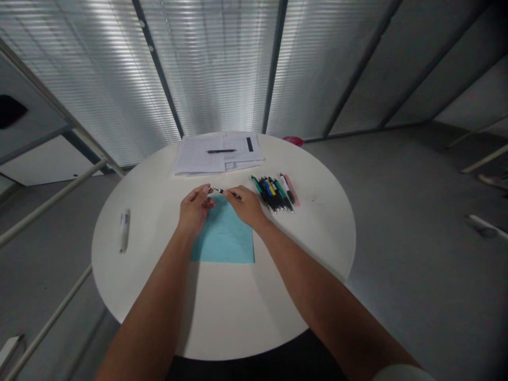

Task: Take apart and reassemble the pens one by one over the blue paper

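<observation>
Head view: blue sheet (228, 235) on worktop (238, 312)
Left hand (193, 210): pinching silver part (209, 188)
Right hand (246, 205): grasping dark pen (221, 191)
Pen group (270, 187): near right hand

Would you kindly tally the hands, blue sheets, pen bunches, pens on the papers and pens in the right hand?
Hands: 2 (left hand, right hand)
Blue sheet: 1
Bunch of pens: 1
Black pen on the papers: 1
Held pen, perhaps only part: 1
Total: 6

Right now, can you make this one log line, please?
left hand: small piece, details unclear | right hand: dark pen | blue sheet: on white table | pens: bunched beside right hand
</observation>
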Demonstrator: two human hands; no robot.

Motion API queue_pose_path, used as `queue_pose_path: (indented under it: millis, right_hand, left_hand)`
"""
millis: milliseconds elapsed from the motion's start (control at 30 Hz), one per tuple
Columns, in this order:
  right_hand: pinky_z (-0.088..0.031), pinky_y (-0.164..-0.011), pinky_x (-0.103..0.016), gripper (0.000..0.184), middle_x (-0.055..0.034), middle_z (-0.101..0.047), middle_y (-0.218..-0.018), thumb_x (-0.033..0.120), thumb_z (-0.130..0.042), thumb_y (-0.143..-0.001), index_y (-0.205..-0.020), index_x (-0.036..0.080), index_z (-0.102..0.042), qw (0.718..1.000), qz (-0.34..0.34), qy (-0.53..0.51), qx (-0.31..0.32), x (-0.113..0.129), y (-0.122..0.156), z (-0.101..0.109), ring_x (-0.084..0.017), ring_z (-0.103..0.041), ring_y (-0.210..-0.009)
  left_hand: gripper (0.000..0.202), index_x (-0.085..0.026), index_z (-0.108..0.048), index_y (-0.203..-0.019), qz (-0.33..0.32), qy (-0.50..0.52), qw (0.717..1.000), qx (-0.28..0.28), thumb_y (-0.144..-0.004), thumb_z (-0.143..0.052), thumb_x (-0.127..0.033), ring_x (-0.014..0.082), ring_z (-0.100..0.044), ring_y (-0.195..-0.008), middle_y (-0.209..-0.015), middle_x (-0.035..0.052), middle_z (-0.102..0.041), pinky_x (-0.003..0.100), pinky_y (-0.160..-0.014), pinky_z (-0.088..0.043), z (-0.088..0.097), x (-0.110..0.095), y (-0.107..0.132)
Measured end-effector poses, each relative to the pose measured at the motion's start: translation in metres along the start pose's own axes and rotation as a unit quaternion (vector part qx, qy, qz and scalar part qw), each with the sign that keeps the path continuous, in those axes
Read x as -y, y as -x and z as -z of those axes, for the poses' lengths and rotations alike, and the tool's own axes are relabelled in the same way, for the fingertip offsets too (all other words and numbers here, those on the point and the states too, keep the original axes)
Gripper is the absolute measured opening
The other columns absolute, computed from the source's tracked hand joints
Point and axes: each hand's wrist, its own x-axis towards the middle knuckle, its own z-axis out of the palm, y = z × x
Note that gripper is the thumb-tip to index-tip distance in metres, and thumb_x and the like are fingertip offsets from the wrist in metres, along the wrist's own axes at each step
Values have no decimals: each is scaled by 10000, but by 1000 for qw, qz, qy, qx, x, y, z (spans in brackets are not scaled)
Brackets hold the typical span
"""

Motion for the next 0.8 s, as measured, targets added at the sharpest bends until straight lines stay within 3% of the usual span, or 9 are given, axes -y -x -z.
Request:
queue_pose_path:
  millis: [400, 800]
  right_hand:
    - [-443, -768, -262, 264, -27, -686, -894, 411, -547, -956, -978, 234, -742, 999, 0, 25, 26, 1, 0, -1, -146, -620, -843]
    - [-481, -774, -281, 207, -40, -705, -977, 389, -621, -916, -1006, 250, -745, 999, 17, 45, -4, 0, 2, -1, -164, -649, -895]
  left_hand:
    - [323, -157, -723, -919, 8, -26, 1000, 12, -660, -842, -309, 80, -565, -599, -874, 44, -677, 276, -619, -503, 0, 3, -1]
    - [290, -143, -707, -820, -15, -91, 996, 0, -658, -834, -347, 88, -554, -545, -648, 3, -612, 244, -553, -472, 1, 11, -5]
